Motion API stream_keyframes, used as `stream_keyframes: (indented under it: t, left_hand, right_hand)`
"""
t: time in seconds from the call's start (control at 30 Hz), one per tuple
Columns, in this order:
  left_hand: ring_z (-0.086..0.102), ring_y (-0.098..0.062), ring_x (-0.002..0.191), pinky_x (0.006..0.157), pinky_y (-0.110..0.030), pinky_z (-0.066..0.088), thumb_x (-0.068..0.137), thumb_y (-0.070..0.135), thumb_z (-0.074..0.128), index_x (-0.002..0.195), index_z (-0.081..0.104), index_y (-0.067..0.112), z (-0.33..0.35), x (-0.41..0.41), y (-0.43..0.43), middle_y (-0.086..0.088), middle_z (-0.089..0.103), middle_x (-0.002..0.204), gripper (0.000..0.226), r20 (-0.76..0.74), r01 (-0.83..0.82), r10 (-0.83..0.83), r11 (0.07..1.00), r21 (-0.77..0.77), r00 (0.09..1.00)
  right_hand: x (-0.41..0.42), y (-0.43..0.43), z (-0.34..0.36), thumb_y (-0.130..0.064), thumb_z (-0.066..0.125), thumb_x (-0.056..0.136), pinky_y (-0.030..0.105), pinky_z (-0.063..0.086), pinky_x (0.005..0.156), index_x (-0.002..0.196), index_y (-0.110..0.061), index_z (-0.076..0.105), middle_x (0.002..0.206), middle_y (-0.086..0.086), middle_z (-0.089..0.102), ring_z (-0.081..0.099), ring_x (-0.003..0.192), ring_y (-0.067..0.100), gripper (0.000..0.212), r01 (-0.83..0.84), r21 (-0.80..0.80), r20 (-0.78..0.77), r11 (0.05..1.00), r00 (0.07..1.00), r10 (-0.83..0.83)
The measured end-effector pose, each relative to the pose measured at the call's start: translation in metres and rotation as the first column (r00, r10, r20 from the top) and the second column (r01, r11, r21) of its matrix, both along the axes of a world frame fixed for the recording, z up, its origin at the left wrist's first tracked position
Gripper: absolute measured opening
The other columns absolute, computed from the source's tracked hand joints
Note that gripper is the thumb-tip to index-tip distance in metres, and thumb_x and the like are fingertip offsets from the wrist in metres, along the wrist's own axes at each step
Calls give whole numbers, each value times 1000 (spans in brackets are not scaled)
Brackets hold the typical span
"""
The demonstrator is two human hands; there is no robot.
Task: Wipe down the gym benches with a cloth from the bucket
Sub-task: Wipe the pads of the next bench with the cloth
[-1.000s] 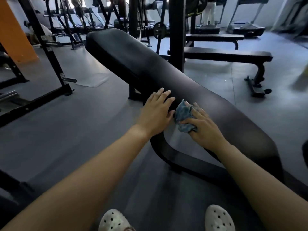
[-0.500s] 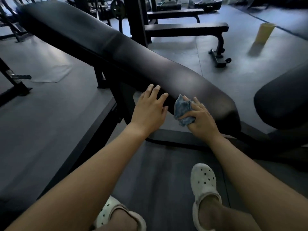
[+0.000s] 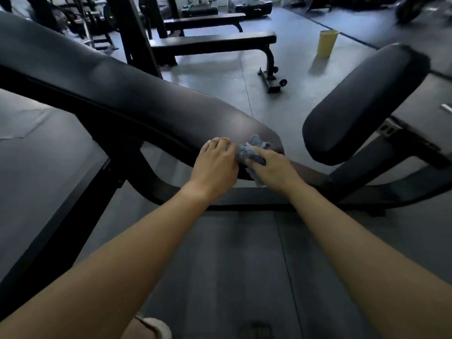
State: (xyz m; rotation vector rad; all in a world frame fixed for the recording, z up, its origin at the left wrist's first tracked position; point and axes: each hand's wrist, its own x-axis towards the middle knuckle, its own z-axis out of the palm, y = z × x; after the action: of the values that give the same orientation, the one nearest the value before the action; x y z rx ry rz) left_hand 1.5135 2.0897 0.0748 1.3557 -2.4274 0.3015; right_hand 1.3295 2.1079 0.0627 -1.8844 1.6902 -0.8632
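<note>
Where the hands met: at the lower, rounded end of a long black bench pad (image 3: pixel 122 101), which rose away up and to the left of both hands.
Left hand: the left hand (image 3: pixel 216 165) lay on the pad's near edge, fingers bent over the rim, just beside the cloth.
Right hand: the right hand (image 3: pixel 272 168) clutched a crumpled blue-grey cloth (image 3: pixel 254 148), fingers curled round it, and pressed it against the pad's end.
Cloth: bunched between the two hands, part of it showed above the right hand's fingers and a corner hung below the pad's edge under that hand.
Right of the hands: a second black pad (image 3: pixel 362 104), shorter and tilted, stood apart from the long one on a dark frame.
Beyond the right hand: a yellow bucket (image 3: pixel 326 42), blurred, stood upright on the grey floor (image 3: pixel 244 265), well apart from the cloth.
Beyond both hands: a flat bench (image 3: pixel 212 41) stood with another behind it, beside a black upright post (image 3: pixel 137 45).
Below the hands: one pale shoe (image 3: pixel 154 326) showed at the bottom edge, near the left forearm.
</note>
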Motion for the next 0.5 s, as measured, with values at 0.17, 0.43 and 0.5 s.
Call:
stream_keyframes:
  t: [0.17, 0.43, 0.5]
  left_hand:
    - [57, -32, 113, 103, -45, 42, 95, 32, 47, 113, 67, 14, -31, -31, -3, -10, 63, 121, 33, 96, -31, 38, 997, -69, 995]
    - [56, -31, 110, 90, -44, 49, 100, 41, 48, 119, 62, 14, -8, -105, -13, -9, 62, 118, 36, 24, -219, 218, 975, 40, 976]
    - [55, -31, 110, 88, -45, 49, 102, 42, 46, 121, 60, 14, 6, -133, -10, -9, 63, 119, 36, -75, -236, 250, 960, 152, 965]
  right_hand:
    - [-23, -6, -68, -42, 45, 104, 45, 41, 112, 158, -37, 26, 160, 6, 36, 38, 143, 30, 58, -2, 18, -147, 1000, 989, 5]
    - [-112, -27, -56, -21, 49, 100, 41, 46, 98, 141, -26, 54, 139, 11, 55, 54, 120, 33, 41, 103, 69, -104, 992, 990, -95]
    - [-130, -28, -37, -10, 53, 94, 36, 45, 104, 142, -23, 55, 141, 11, 55, 55, 123, 30, 50, 64, 52, -7, 997, 998, -64]
